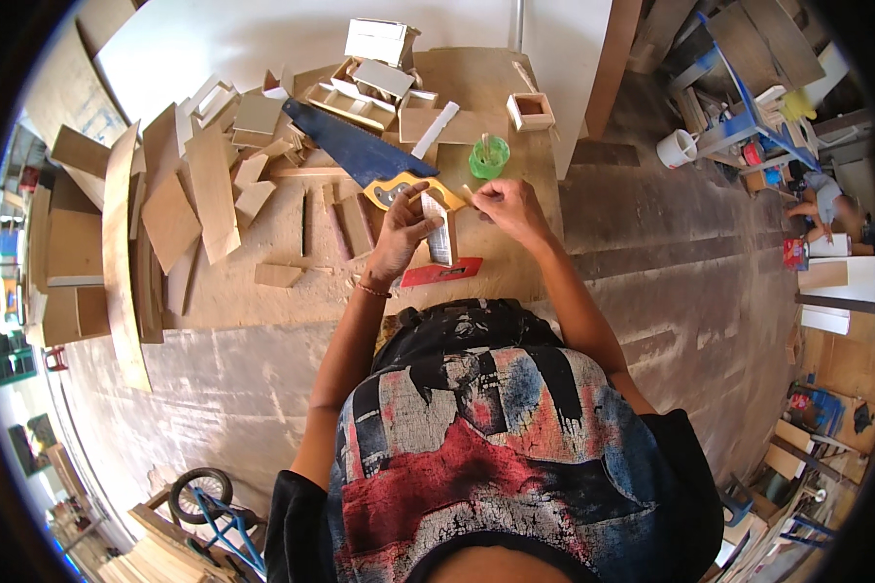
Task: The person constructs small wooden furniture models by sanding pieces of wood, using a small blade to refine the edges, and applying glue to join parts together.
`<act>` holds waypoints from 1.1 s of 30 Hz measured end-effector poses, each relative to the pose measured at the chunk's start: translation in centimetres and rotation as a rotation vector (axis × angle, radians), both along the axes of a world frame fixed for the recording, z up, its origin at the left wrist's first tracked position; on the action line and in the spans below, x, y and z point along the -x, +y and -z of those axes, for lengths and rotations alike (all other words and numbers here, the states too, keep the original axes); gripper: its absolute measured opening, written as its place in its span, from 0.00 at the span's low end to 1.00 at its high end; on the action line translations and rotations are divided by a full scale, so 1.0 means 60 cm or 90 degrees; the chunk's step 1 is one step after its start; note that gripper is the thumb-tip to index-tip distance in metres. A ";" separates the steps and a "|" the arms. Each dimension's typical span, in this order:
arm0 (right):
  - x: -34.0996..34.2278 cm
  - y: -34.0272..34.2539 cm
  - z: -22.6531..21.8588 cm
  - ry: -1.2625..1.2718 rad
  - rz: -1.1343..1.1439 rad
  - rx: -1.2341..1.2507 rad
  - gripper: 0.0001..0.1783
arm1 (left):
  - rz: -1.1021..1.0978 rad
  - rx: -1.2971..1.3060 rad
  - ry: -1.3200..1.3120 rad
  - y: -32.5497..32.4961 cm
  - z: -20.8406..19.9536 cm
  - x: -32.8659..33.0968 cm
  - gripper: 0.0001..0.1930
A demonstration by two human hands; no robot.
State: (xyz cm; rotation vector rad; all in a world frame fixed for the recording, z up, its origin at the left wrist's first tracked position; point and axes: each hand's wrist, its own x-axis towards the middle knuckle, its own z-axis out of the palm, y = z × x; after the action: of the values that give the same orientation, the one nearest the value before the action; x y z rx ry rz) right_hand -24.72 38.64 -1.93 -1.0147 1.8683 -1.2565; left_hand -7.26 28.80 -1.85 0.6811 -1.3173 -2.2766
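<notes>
Over the front of the workbench [224,296], my left hand [399,238] is closed on a small pale wooden panel [439,231], held upright, with light grey marks on its face. My right hand [513,207] pinches a thin pale sliver of wood [468,192] just right of the panel's top. Behind my hands lies a handsaw with a dark blue blade [345,144] and a yellow handle [391,185]. A green plastic cup [489,155] with a stick in it stands beyond my right hand. Below the panel, a flat red object [441,272] rests near the bench edge; its kind is unclear.
Wood offcuts [212,189] crowd the bench's left side. Small wooden boxes [360,97] are piled at the back, and an open box [530,111] sits at the right corner. On the floor at right are a white bucket [677,148] and a seated person [822,206].
</notes>
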 end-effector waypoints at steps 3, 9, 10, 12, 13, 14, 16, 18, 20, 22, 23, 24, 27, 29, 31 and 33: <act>0.023 0.014 0.037 0.143 -0.021 -0.112 0.11 | 0.035 -0.062 0.035 -0.009 0.021 0.006 0.21; 0.040 0.020 0.100 0.065 -0.029 -0.152 0.11 | 0.111 -0.108 0.075 -0.024 0.042 0.034 0.15; 0.044 0.019 0.106 0.073 -0.037 -0.155 0.12 | 0.102 -0.108 0.057 -0.023 0.043 0.039 0.14; 0.050 0.014 0.111 0.090 -0.053 -0.160 0.12 | 0.093 -0.065 -0.003 -0.031 0.049 0.043 0.14; 0.050 0.011 0.109 0.054 -0.045 -0.157 0.12 | 0.089 -0.043 -0.031 -0.035 0.052 0.043 0.14; 0.050 0.008 0.107 0.018 -0.037 -0.153 0.12 | 0.085 0.062 -0.082 -0.041 0.054 0.042 0.15; 0.052 0.008 0.107 -0.044 -0.017 -0.155 0.13 | 0.073 0.265 -0.180 -0.048 0.041 0.046 0.15; 0.053 0.010 0.111 -0.098 0.010 -0.156 0.14 | 0.074 0.329 -0.238 -0.056 0.045 0.049 0.16; 0.057 0.007 0.109 -0.009 -0.025 -0.195 0.14 | 0.073 0.374 -0.286 -0.060 0.047 0.050 0.16; 0.061 0.005 0.113 0.069 -0.051 -0.215 0.13 | 0.067 0.400 -0.316 -0.060 0.052 0.055 0.16; 0.062 0.004 0.120 0.098 -0.061 -0.216 0.13 | 0.062 0.440 -0.322 -0.059 0.054 0.056 0.17; 0.061 0.002 0.114 0.128 -0.073 -0.220 0.12 | 0.054 0.476 -0.329 -0.057 0.052 0.057 0.17; 0.064 0.005 0.080 0.278 -0.046 -0.219 0.11 | 0.009 0.614 -0.387 -0.044 0.048 0.057 0.18; 0.072 -0.002 0.039 0.235 0.022 -0.098 0.09 | -0.049 0.733 -0.422 -0.029 0.037 0.059 0.20; 0.089 -0.013 0.004 0.236 0.068 0.002 0.08 | -0.124 0.861 -0.443 -0.016 0.009 0.077 0.23; 0.100 -0.036 -0.016 0.286 0.085 0.092 0.09 | -0.066 0.744 -0.395 -0.020 0.008 0.099 0.34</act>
State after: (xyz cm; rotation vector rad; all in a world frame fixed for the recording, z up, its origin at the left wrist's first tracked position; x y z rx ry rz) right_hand -30.71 36.46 -0.98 -1.3562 2.2368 -1.3376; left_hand -13.20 27.58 -2.35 0.9424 -2.4198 -0.8593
